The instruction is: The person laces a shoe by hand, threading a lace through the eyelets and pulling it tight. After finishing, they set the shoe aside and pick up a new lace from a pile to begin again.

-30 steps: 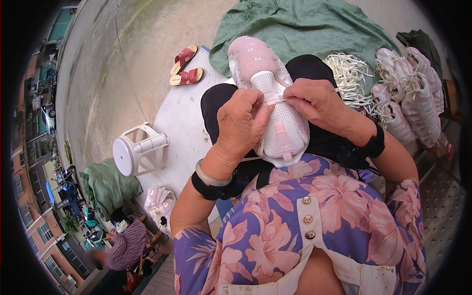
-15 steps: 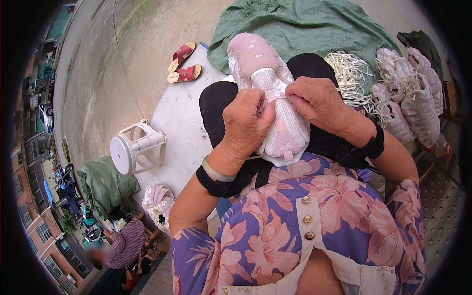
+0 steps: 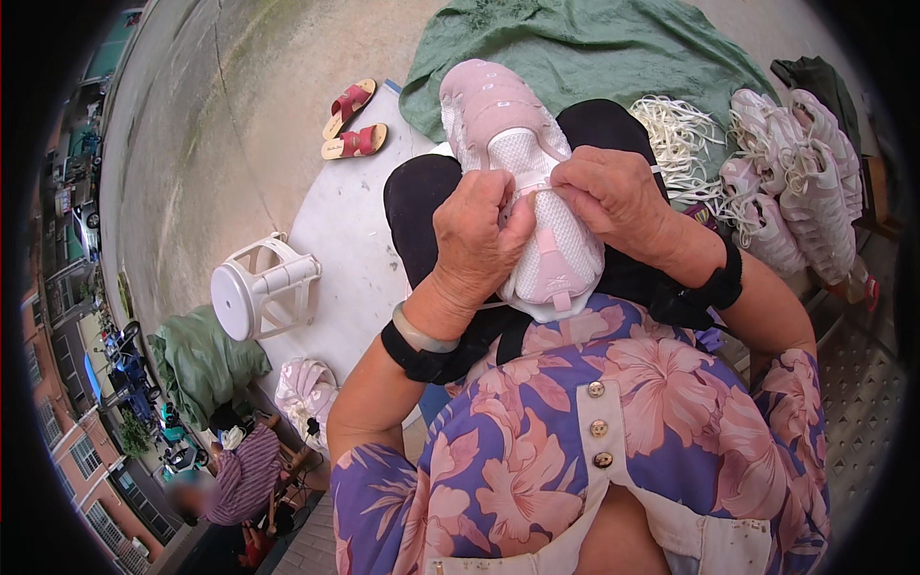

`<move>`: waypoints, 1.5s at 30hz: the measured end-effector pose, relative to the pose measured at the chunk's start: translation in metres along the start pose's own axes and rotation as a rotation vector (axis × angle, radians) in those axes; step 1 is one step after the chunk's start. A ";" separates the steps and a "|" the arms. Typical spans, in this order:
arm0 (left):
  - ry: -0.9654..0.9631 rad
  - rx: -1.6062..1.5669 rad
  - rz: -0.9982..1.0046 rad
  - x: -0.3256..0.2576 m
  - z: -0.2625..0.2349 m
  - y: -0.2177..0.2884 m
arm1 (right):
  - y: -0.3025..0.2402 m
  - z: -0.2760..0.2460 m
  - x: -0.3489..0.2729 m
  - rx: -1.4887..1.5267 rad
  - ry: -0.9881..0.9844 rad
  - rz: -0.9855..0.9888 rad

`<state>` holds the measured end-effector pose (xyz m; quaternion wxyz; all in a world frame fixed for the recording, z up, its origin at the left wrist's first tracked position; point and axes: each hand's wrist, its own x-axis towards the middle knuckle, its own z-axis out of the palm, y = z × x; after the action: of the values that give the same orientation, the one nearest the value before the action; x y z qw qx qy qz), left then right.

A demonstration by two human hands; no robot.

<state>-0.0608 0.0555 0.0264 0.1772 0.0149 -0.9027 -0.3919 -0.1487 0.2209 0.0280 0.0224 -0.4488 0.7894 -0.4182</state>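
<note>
The work on the shoe (image 3: pixel 560 264) looks only partly done: a single white lace (image 3: pixel 540 187) can be made out across its middle, between the hands, while the mesh on the near side of that strand is bare of any crossing, and no knot or bow shows. How much is done under the fingers is hidden. By the right edge of the lap lies a heap of loose laces (image 3: pixel 676 134), and farther right a pile of other shoes (image 3: pixel 815 196), some with white strands hanging on them. The shoe rests along the lap, its far end out past the gap between the left knee (image 3: pixel 415 196) and the right knee (image 3: pixel 604 125), its near end at the shirt (image 3: pixel 537 422). The left hand (image 3: pixel 474 225) is at its left side, thumb and forefinger curled close to the strand; whether they grip it I cannot tell. The right hand (image 3: pixel 618 196) is at its right side, thumb and forefinger pinched on the lace, with the shoe's middle lying between and beneath both sets of fingertips.
</note>
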 end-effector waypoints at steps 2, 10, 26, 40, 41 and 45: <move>0.016 0.010 0.018 -0.002 0.002 -0.001 | -0.003 0.003 -0.001 -0.106 -0.020 -0.052; -0.051 -0.136 -0.105 -0.006 -0.006 0.006 | -0.002 0.002 -0.007 0.078 0.026 0.096; -0.021 -0.164 -0.048 -0.009 -0.004 -0.001 | 0.003 0.016 0.001 0.330 -0.058 0.240; 0.061 -0.085 0.144 -0.011 0.003 -0.008 | 0.003 0.011 0.010 0.267 -0.205 0.218; 0.073 -0.077 0.154 -0.011 0.003 -0.008 | 0.003 0.012 0.010 0.232 -0.187 0.197; 0.048 -0.058 0.163 -0.008 0.003 -0.005 | 0.004 0.011 0.009 0.260 -0.203 0.232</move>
<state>-0.0544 0.0554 0.0182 0.2307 -0.0545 -0.8845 -0.4019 -0.1523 0.2087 0.0213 0.2076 -0.3878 0.7690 -0.4638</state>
